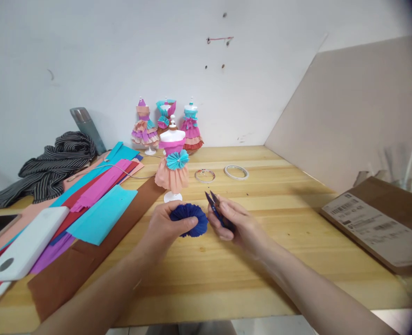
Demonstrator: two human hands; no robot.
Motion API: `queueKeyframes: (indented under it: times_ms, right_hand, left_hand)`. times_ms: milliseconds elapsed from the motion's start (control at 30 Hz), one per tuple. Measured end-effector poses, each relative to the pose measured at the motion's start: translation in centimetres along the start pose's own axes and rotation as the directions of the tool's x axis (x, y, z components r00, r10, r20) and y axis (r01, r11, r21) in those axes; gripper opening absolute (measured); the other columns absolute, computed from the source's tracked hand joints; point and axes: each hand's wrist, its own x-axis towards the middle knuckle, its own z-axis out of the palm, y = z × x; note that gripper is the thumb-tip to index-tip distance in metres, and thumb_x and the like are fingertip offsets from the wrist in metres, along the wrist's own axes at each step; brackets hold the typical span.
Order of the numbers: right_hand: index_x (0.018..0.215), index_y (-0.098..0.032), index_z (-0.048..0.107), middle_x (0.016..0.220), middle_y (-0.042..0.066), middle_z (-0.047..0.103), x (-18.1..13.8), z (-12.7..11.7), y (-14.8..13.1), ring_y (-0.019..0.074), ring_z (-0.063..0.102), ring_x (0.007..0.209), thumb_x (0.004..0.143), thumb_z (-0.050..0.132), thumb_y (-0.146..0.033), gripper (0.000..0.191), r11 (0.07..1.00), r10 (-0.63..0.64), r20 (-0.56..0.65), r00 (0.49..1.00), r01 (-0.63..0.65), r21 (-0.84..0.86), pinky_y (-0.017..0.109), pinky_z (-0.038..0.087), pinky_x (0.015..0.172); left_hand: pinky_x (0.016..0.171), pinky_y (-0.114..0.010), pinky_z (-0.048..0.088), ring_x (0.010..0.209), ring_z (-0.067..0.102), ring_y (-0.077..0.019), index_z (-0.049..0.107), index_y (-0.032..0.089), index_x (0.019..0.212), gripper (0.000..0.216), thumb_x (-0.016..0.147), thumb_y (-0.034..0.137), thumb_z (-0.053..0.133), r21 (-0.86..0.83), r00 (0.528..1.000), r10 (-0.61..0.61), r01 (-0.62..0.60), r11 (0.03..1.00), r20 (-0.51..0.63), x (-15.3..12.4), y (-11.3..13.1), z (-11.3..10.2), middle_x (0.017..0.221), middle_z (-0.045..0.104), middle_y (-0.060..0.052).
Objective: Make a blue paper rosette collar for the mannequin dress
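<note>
A wooden table (206, 288) bears small dress forms (172, 160), two rings (236, 179) and brown paper (99, 253).

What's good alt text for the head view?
A left hand holds a pleated dark-blue rosette while the right hand holds dark snips over a wooden table. Beyond them stands a dress form in pink and peach, with three dressed forms behind it; colored sheets lie at left, a cardboard package at right.

The ruffled rosette (199, 213) is deep blue, the snips (218, 213) nearly black. The front dress (172, 176) pairs a magenta top with a turquoise flower and peach skirt (its stand (172, 197) is plain white). Papers (102, 216) show turquoise, pink, red, purple, brown; the cloth (66, 156) has pale stripes on black; the desk (279, 214), yellowish wood grain.
</note>
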Motion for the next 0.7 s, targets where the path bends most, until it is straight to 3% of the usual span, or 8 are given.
queueKeyframes:
  times_ms: [133,233,333,433,700]
  right_hand:
    - [0.067,-0.015,0.055,0.055,-0.002,0.053,0.08,-0.02,-0.09,0.0055,0.037,0.039,0.079,0.063,-0.053,0.041,0.998,0.007,-0.035,0.999,-0.009,-0.065,0.023,0.021,0.041]
    - [0.073,-0.015,0.057,0.048,-0.004,0.049,-0.05,-0.30,-0.18,0.0053,0.033,0.036,0.081,0.061,-0.054,0.040,0.992,0.002,-0.043,0.999,-0.007,-0.124,0.022,0.019,0.039]
    - [0.087,-0.017,0.055,0.053,-0.007,0.048,-0.38,-0.42,-0.40,0.0035,0.026,0.036,0.080,0.063,-0.053,0.038,0.991,-0.025,0.039,0.999,0.030,-0.129,0.020,0.015,0.037]
    - [0.084,-0.019,0.051,0.062,-0.007,0.045,-0.70,-0.30,-0.70,0.0025,0.024,0.041,0.073,0.073,-0.050,0.039,0.976,-0.072,0.106,0.992,0.092,-0.196,0.019,0.016,0.036]
    - [0.089,-0.017,0.057,0.057,-0.006,0.042,-0.63,-0.44,-0.05,0.0059,0.033,0.042,0.080,0.065,-0.051,0.035,0.931,-0.168,0.039,0.985,0.171,-0.323,0.021,0.025,0.039]
  left_hand:
    - [0.063,-0.029,0.052,0.064,0.065,-0.0165,0.075,0.014,0.078,0.030,0.055,0.030,0.085,-0.016,0.999,-0.033,0.033,0.999,0.003,-0.03,0.05,0.03,0.074,0.074,-0.006]
    - [0.063,-0.030,0.053,0.065,0.066,-0.0178,0.075,0.014,0.079,0.031,0.055,0.031,0.085,-0.014,0.999,-0.035,0.035,0.999,0.001,0.05,0.04,-0.04,0.075,0.074,-0.006]
    - [0.063,-0.029,0.052,0.066,0.065,-0.0177,0.075,0.014,0.079,0.031,0.054,0.030,0.085,-0.011,1.000,-0.020,0.020,1.000,-0.013,0.10,0.02,-0.07,0.075,0.073,-0.006]
    - [0.058,-0.026,0.048,0.059,0.061,-0.0138,0.074,0.014,0.077,0.029,0.055,0.030,0.084,0.003,1.000,-0.001,0.001,1.000,-0.029,0.01,0.16,0.04,0.068,0.071,-0.004]
    - [0.056,-0.022,0.044,0.058,0.057,-0.0111,0.072,0.014,0.071,0.023,0.056,0.027,0.083,-0.009,0.996,0.019,-0.020,1.000,-0.089,-0.69,0.91,0.86,0.063,0.067,0.000]
